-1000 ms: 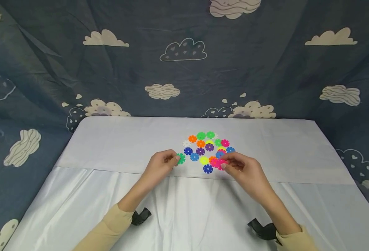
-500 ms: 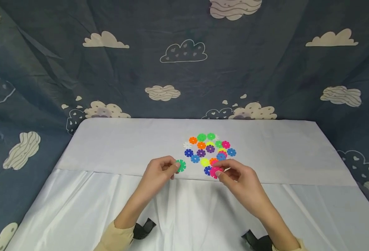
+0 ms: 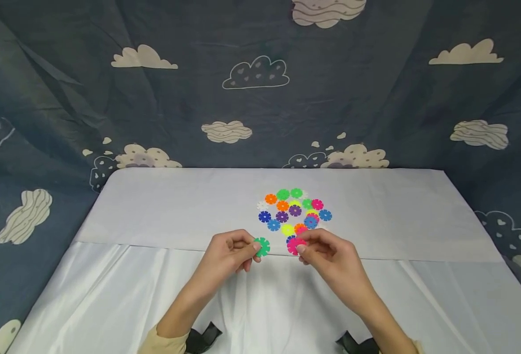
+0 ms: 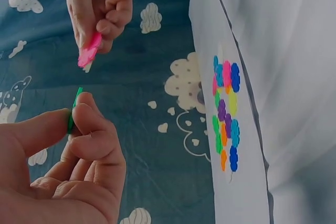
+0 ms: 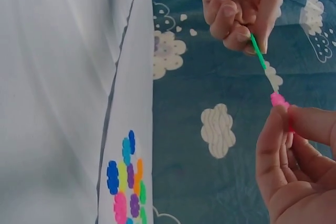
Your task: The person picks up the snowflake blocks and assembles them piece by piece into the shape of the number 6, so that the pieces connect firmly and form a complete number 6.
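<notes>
Between thumb and index finger, my left hand [image 3: 227, 258] pinches a green notched plastic disc [image 3: 263, 248]. Facing it, my right hand [image 3: 337, 260] pinches a pink notched disc [image 3: 293, 246] by its edge. A small gap separates the two discs, which are held up over the table's front edge. The left wrist view shows the green disc [image 4: 77, 109] almost edge-on, with the pink disc [image 4: 90, 51] tilted beyond it. Behind the pink disc, a dark blue disc [image 3: 290, 239] is partly hidden in the head view.
Several loose notched discs lie spread just beyond my hands, among them a purple disc [image 3: 294, 210], an orange disc [image 3: 271, 199] and a light blue disc [image 3: 325, 215]. They rest on a white-covered table [image 3: 163, 211]. A dark cloud-print cloth [image 3: 260, 113] hangs behind it.
Both hands have drawn back toward the body and closer together, bringing the green and pink discs nearer each other. The pink disc has been lifted away from the loose discs.
</notes>
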`<state>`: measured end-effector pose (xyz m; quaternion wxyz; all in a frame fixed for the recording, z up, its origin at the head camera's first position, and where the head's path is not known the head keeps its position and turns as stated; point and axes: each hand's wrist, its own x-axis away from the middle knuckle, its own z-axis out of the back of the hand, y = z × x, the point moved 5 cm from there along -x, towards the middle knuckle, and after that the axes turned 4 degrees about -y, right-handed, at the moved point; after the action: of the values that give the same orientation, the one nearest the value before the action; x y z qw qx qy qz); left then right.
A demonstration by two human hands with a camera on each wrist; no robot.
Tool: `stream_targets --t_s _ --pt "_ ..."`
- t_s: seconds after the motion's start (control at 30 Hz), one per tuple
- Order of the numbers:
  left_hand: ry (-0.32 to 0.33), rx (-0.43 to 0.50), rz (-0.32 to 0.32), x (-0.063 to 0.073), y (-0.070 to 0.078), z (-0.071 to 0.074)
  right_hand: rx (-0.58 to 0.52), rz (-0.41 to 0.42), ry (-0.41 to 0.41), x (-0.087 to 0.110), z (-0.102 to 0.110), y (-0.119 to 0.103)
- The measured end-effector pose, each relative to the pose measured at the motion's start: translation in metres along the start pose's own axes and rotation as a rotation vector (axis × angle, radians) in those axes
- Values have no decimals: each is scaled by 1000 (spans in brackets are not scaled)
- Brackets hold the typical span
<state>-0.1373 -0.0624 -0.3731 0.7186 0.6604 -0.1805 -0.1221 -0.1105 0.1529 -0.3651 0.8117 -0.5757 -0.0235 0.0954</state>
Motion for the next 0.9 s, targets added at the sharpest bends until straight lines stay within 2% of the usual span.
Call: stream_targets --t_s 0.23,0.5,0.73,0.9 --pt "-40 55 -3 1 -1 -6 -53 43 -15 0 -7 -1" --pt "-67 120 2 0 -5 -11 -4 194 32 3 -9 -9" --pt "-62 124 -5 0 -5 -15 40 225 60 1 -9 -6" --pt "-88 123 11 -1 -8 -17 4 224 48 -1 -9 -3"
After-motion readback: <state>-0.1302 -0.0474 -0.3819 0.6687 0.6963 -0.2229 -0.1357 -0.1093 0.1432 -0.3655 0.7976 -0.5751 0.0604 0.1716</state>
